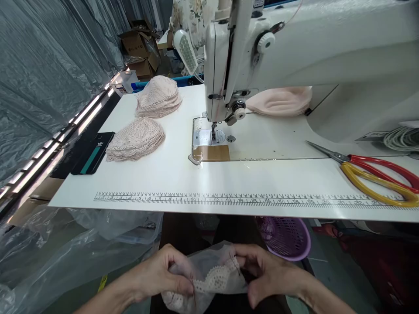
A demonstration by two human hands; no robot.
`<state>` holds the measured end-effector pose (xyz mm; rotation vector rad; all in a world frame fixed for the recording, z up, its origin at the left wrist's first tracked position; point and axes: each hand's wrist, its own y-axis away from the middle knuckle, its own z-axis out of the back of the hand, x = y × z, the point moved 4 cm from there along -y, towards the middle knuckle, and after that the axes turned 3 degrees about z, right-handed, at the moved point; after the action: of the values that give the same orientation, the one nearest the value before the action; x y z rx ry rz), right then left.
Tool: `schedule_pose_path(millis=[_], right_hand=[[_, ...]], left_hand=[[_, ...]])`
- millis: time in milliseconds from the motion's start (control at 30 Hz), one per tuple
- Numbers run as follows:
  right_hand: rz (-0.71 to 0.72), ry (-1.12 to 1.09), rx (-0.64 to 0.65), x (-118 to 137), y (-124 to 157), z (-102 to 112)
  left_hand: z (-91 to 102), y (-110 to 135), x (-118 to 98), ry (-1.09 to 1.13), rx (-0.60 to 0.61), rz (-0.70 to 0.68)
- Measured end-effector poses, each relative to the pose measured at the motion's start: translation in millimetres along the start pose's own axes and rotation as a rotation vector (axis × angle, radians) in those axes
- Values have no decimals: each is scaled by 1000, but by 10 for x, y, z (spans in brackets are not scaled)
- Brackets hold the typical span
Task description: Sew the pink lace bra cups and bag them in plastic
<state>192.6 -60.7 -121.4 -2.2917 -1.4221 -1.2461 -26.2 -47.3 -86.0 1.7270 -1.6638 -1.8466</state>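
Above my lap, in front of the table edge, I hold a piece of sheer whitish fabric with lace trim [218,279]. My left hand [170,274] pinches its left side, thumb lying over the lace. On the other side my right hand [266,272] grips the upper right edge between thumb and fingers. The fabric is spread between both hands, with part of it hanging below the left one. Beyond the table edge stands a white sewing machine [225,65], its presser foot [214,133] over the metal needle plate.
Two stacks of pinkish lace pieces [135,139] lie left, beside a black phone-like object [93,153]. Scissors with red and yellow handles [376,174] lie right. Pink fabric [281,101] sits behind the needle. A purple basket [291,237] is below the table; boxes [139,48] stand behind.
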Motion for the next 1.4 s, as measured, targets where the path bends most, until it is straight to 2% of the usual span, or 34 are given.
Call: schedule_pose_path(millis=[100, 167, 467, 600, 733, 900, 1067, 1200, 1400], right_hand=[[23, 35, -62, -33, -29, -80], [47, 59, -95, 2, -52, -130], [72, 135, -183, -17, -10, -99], [75, 158, -165, -3, -5, -103], [101, 191, -151, 49, 12, -125], [123, 230, -138, 55, 17, -171], [166, 339, -232, 57, -34, -181], [161, 362, -294, 68, -27, -154], [136, 337, -206, 121, -16, -178]], left_hand=[[44, 8, 83, -61, -98, 90], [52, 8, 106, -79, -114, 99], [21, 5, 128, -173, -37, 46], [-4, 3, 114, -187, -34, 63], [0, 6, 120, -225, -1, 5], [-1, 6, 131, -291, -23, -18], [-48, 6, 110, -311, -29, 34], [-21, 13, 80, -314, -60, 5], [-63, -6, -5, -292, -4, 35]])
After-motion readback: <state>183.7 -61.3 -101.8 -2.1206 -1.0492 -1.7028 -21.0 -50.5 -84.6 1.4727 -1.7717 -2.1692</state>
